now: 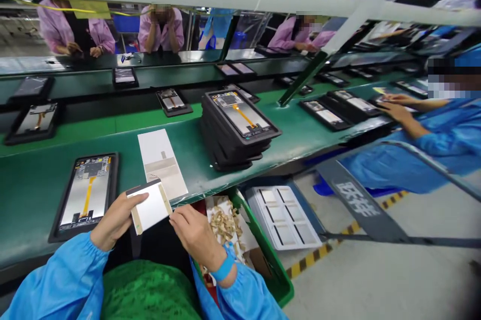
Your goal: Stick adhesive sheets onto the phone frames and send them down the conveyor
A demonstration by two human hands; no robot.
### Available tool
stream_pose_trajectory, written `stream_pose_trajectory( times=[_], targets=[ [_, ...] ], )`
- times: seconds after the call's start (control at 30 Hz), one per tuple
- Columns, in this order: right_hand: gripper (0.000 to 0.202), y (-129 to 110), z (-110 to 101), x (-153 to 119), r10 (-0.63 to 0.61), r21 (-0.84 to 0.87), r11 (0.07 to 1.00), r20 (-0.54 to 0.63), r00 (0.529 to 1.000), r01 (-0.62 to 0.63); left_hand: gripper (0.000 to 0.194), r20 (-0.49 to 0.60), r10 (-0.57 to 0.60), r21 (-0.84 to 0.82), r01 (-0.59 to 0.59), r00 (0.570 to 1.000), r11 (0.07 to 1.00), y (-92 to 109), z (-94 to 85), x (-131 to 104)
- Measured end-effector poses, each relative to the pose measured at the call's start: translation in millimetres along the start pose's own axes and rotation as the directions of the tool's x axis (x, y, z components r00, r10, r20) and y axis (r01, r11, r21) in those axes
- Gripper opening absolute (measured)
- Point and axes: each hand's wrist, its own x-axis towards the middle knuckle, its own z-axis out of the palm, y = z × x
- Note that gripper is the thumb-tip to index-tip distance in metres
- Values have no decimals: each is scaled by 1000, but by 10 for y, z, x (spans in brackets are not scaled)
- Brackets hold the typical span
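Observation:
My left hand (118, 217) grips a flat silvery-white rectangular piece (150, 210) by its left side, thumb on top. The piece has a dark top edge and tan strips along its sides. My right hand (193, 230) is pinched at the piece's right edge; whatever its fingertips hold is too small to make out. Left of the piece, an opened tablet (86, 192) with an orange ribbon lies in a black tray on the green bench. A white sheet (161, 160) with a grey band rests behind the piece.
A tall stack of black trays (233, 134) stands on the bench (131, 147). Below are a green bin (280, 280) of tan scraps and a white compartment tray (287, 215). A co-worker's blue sleeve (447, 134) is at right. Other people sit across the line.

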Motion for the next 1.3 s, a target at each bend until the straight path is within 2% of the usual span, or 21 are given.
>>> stream_pose_trajectory(
  times=[0.1,0.2,0.33,0.4,0.53,0.63,0.77,0.83,0.97,1.03,1.13,1.2,1.3],
  targets=[
    [21,-25,97,22,-5,-75,997,-13,1000,4,59,24,15,-14,-15,1000,1000,-4,-30,-33],
    [23,-52,177,38,-18,-111,994,36,999,21,61,42,22,-22,-21,999,1000,-17,-92,-75],
    [22,-143,311,81,-72,-181,979,106,992,90,61,58,74,-30,-72,996,997,-23,-222,-186],
    [20,-208,396,110,-97,-182,977,97,991,113,61,68,106,-20,-105,992,994,-8,-311,-278],
    [13,-374,558,158,-54,-42,998,-12,998,54,56,119,179,44,-185,977,982,44,-541,-507],
    [11,-547,640,186,14,63,998,-42,999,-11,50,175,243,104,-264,954,959,71,-720,-658],
    [12,-776,685,241,88,87,993,-75,993,-81,47,170,268,72,-283,948,956,60,-900,-750],
    [11,-844,663,288,128,136,983,-53,990,-120,48,133,245,14,-249,960,968,47,-971,-744],
    [11,-859,523,425,128,319,936,90,988,-151,44,58,195,-74,-190,979,979,45,-1112,-666],
    [11,-835,446,498,89,336,934,104,991,-119,41,38,165,-104,-160,986,982,54,-1175,-615],
    [14,-810,391,590,-69,264,964,123,990,35,40,33,128,-127,-122,991,984,61,-1236,-540],
    [16,-813,392,638,-176,201,969,167,970,141,41,38,130,-141,-124,991,982,57,-1255,-493],
    [16,-838,409,697,-258,54,966,220,941,253,41,39,135,-163,-127,990,978,45,-1273,-430]
  ],
)
